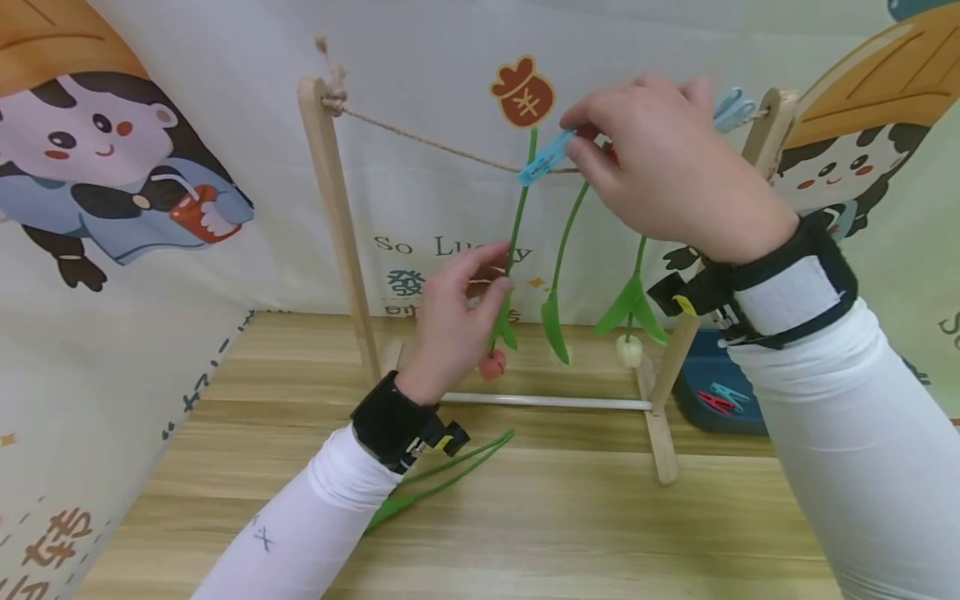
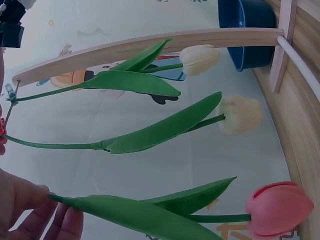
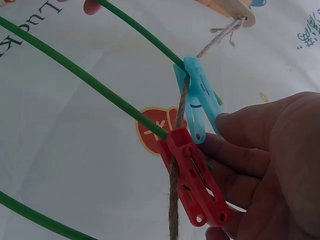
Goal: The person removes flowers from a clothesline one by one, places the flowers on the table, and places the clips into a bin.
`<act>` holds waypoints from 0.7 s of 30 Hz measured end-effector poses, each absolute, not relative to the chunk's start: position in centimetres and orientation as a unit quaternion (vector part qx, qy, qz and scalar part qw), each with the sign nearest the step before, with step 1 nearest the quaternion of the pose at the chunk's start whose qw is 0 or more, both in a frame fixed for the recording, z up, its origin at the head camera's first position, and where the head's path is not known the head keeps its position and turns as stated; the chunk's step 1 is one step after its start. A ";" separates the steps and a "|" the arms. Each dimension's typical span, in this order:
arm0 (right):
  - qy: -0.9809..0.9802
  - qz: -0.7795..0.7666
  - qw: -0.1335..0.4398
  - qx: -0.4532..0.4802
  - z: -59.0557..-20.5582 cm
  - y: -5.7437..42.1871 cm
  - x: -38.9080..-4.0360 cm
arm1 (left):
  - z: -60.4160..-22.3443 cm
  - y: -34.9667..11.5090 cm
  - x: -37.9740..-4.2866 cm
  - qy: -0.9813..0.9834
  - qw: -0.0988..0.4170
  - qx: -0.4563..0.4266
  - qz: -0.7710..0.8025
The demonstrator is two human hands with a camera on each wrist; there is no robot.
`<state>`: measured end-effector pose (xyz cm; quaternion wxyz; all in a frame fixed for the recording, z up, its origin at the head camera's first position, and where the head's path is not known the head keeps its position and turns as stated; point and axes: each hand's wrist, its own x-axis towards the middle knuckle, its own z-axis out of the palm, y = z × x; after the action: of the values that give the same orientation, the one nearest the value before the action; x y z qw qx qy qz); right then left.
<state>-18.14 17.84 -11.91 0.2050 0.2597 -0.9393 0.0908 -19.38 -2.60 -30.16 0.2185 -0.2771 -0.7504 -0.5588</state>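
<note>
Thumb and fingers of my left hand pinch the green stem of a pink tulip, which hangs head down below the rope. Up at the rope, my right hand holds a light-blue clothespin by its handle ends. The pin's jaws straddle rope and stem. Close beside it, a red clothespin clips a second stem to the rope, under the right fingers. Two white tulips, one nearer and one farther, hang upside down to the right of the pink one.
The rope spans two wooden posts, left and right, joined low by a white rod. Another blue clothespin sits by the right post. Behind stands a dark-blue tray with clothespins. Green stems lie on the tabletop.
</note>
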 end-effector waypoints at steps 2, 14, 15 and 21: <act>-0.939 0.099 0.201 0.260 -11.9 17.8 -18.2 | -30.2 -2.6 -19.4 -0.754 0.225 -0.273 -0.553; -0.919 0.118 0.257 0.276 -12.1 17.9 -17.7 | -30.1 -2.6 -19.0 -0.756 0.242 -0.275 -0.541; -0.917 0.120 0.264 0.275 -12.1 17.9 -17.6 | -30.1 -2.7 -19.0 -0.757 0.243 -0.276 -0.540; -0.909 0.136 0.285 0.273 -12.2 18.0 -17.2 | -30.3 -3.0 -18.8 -0.760 0.241 -0.281 -0.534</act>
<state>-17.22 18.03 -12.18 0.2855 0.2726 -0.9087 0.1357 -18.79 -3.03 -30.34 0.2413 -0.2810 -0.7600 -0.5340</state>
